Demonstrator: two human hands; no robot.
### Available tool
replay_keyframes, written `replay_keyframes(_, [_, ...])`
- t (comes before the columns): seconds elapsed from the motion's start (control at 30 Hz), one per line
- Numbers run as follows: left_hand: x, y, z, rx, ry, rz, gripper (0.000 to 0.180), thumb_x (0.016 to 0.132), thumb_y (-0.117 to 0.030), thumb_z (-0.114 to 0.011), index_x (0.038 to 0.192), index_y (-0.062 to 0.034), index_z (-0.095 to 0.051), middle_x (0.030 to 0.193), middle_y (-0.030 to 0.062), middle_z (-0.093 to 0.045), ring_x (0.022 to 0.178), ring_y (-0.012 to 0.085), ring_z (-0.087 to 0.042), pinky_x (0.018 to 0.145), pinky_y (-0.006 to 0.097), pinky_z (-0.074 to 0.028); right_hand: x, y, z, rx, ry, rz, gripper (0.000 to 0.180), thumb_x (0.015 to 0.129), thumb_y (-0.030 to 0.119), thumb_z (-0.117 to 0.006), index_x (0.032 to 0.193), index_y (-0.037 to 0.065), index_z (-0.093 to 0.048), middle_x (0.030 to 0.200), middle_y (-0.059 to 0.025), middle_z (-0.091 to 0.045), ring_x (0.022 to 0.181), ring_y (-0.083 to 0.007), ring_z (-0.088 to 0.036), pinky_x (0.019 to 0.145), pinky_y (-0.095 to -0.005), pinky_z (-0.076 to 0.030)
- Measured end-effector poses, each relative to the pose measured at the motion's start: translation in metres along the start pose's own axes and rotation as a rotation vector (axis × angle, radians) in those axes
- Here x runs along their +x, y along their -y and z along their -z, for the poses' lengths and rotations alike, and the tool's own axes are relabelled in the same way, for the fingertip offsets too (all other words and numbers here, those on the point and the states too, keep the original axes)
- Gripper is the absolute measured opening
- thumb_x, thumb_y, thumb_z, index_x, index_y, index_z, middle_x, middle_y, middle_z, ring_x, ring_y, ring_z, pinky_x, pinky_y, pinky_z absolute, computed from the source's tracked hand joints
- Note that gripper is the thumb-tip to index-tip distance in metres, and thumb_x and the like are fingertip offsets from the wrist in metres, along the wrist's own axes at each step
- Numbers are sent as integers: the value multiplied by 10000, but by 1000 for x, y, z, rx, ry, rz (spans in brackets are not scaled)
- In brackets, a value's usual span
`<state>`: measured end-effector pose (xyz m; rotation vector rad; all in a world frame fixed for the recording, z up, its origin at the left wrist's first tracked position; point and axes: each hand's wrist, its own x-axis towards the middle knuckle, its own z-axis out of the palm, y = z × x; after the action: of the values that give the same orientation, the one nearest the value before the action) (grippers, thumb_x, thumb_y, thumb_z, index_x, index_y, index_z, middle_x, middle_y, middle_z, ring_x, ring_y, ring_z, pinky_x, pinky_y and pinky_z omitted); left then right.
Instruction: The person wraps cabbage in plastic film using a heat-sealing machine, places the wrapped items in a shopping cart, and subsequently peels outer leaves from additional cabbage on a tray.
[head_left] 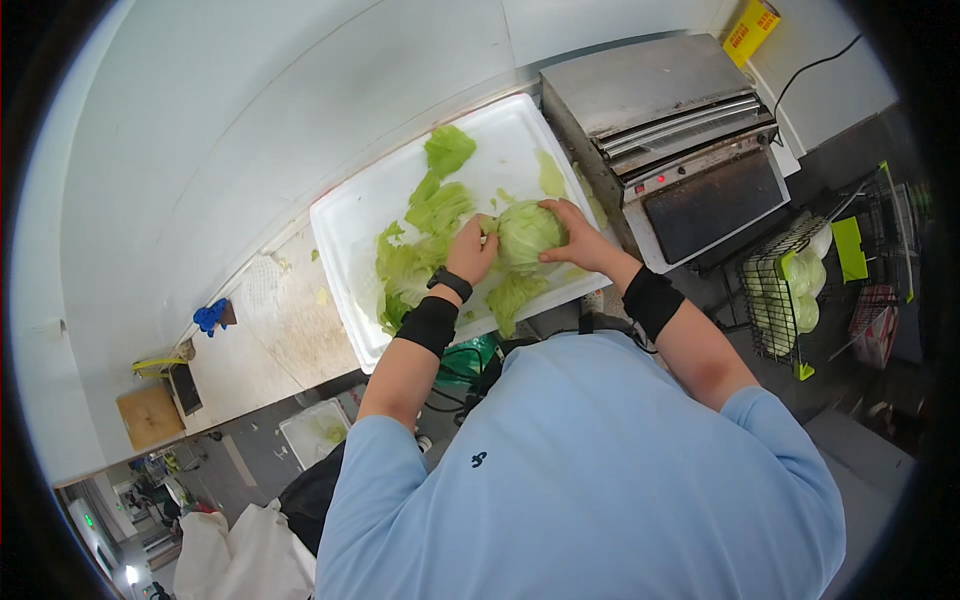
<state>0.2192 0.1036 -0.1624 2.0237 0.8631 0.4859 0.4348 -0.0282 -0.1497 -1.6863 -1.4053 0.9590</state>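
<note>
One lettuce head is gripped by left hand and right hand, fingers curled around it, on a white cutting board.

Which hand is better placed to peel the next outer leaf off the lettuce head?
Likely left. The left hand grips the side of the lettuce head facing the loose leaves; the right hand cups it from above, steadying.

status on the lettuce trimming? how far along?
Done: loose green outer leaves lie stripped on the white cutting board, and wrapped pale green heads sit in the black wire basket.
In hand: left hand and right hand grip a round pale green lettuce head.
Left: this head isn't in the basket yet.
</note>
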Motion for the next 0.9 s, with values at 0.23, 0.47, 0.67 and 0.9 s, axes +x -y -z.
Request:
replay_keyframes(0.23, [4,46,11,443,-125,251,244,917,-162,-552,1102,-2,-554,931,233,-632,883,405,-623,744,491,-497,6,7,10,147,96,-19,930,653,191,-865,1429,115,-357,1434,-207,-354,1332,-366,-369,1111,-392,-323])
replay_keyframes(0.47, [10,-5,38,563,-16,205,465,867,-210,-637,1262,-29,-474,1354,239,-438,1050,421,-587,863,488,-501,-14,8,11,71,73,117,936,650,137,-850,1432,86,-336,1433,-170,-386,1343,-313,-379,1108,-366,-324])
replay_keyframes(0.67, [18,-51,35,253,497,-180,755,836,-328,-701,1445,-46,-356,1401,213,-422,1254,361,-467,1037,396,-407,20,34,17,106,240,189,924,655,77,-788,1449,87,-317,1428,-197,-396,1288,-352,-447,1068,-378,-381])
replay_keyframes(0.9, [18,-26,49,166,426,2,691,829,-335,-680,1425,-111,-411,1337,208,-469,1198,353,-504,994,402,-437,16,81,-5,-345,62,-50,1060,660,279,-807,1511,124,-195,1363,-323,-379,1036,-474,-598,873,-454,-522])
